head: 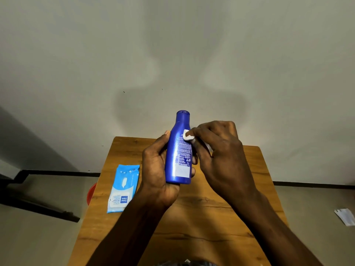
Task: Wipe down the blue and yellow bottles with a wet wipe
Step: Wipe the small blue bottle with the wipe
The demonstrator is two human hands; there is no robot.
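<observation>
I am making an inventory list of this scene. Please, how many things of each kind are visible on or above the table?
Bottles: 1, the blue bottle, held by the left hand; no yellow bottle is visible.
Wet wipes in use: 1, the white wipe, pressed on the bottle by the right hand.
Wipe packs: 1, the blue pack on the table.
Total: 3

Most of the white wet wipe is hidden under the right hand's fingers, the glossy blue plastic bottle's label print is too small to read, and a red round object is mostly hidden behind the wooden tabletop.
</observation>
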